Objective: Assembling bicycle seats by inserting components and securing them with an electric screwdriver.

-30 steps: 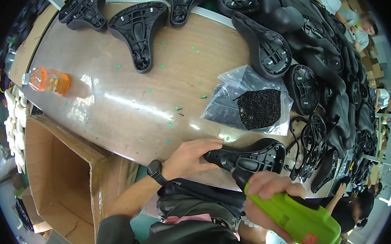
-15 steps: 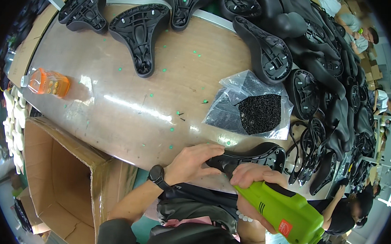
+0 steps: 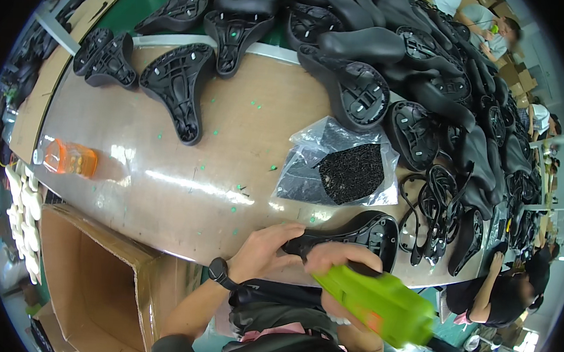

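A black bicycle saddle (image 3: 379,230) lies underside up at the table's near edge, its nose pointing left. My left hand (image 3: 266,251) is closed around that nose, with a dark watch on the wrist. Closed on a green power screwdriver (image 3: 384,305), my right hand (image 3: 335,258) holds it at the near side of the saddle, its front end toward the nose. The tool is blurred, and my hand hides its tip. Just beyond the saddle rests a clear plastic bag (image 3: 298,180) with a heap of small black screws (image 3: 353,172).
More saddles (image 3: 178,86) lie along the far edge, and a large pile (image 3: 424,75) rises at the right. Black cables (image 3: 438,211) sit beside the bag. An orange bottle (image 3: 70,158) lies at left, above an open cardboard box (image 3: 95,274). Co-workers (image 3: 500,296) are at right.
The whole view has shifted, so the far saddles appear lower. The screwdriver and my right hand have moved left and slightly nearer me. My left hand keeps its hold on the saddle's nose.
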### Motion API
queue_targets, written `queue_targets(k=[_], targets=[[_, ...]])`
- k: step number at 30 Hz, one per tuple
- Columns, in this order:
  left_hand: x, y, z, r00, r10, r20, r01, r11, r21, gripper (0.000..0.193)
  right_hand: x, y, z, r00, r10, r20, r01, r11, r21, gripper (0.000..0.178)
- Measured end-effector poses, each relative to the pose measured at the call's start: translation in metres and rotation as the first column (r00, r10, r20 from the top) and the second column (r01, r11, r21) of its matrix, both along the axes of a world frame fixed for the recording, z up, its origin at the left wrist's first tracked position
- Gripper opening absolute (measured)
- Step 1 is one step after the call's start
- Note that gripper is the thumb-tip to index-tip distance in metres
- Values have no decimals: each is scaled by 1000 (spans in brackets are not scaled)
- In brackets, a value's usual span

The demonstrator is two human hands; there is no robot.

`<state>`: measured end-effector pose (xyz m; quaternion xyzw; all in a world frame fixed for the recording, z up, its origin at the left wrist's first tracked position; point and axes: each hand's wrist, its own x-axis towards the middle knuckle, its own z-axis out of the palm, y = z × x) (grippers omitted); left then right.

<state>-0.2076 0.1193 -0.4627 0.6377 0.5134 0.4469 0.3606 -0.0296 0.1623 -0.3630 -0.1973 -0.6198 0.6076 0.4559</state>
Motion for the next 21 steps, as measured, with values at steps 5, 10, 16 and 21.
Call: queue_targets(k=[5,10,16,21], targets=[[-14,45,35,952,-85,-293,114,990,83,47,13,11,41,962,-138,-234,137,990,-21,98],[27,147,32,761,329,-559,-140,925,353,28,33,5,42,945,-201,-259,162,973,-164,107],[37,162,20,615,253,-747,-4,948,318,18,69,-8,47,884,-380,-274,323,918,-231,106],[35,154,27,676,247,-694,20,936,352,18,89,3,50,848,-261,-461,149,953,-265,75]])
